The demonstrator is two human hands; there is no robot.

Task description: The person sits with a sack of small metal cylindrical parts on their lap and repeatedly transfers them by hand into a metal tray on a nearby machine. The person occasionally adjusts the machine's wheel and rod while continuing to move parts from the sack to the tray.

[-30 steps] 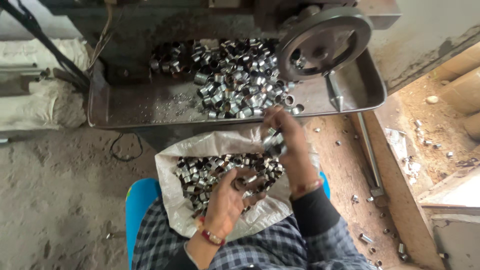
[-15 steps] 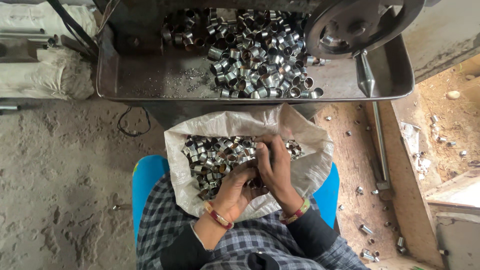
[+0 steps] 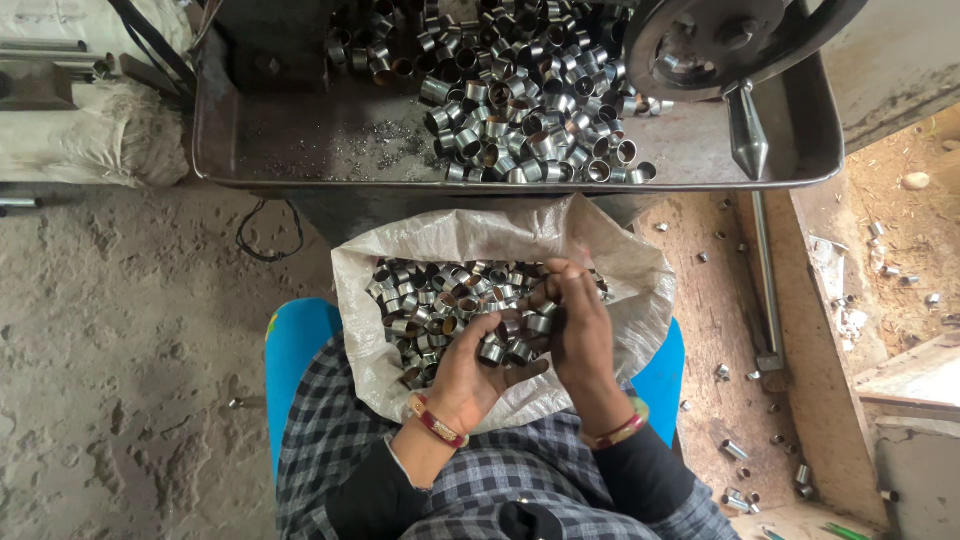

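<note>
Left grip: palm up, fingers curled narrow under a few rings.
Right grip: fingertips pinched on rings at the heap's top.
Rings: heaped in a white sack on the lap.
Beyond: tray with more rings, handwheel.

Silver rings, white sack
</note>
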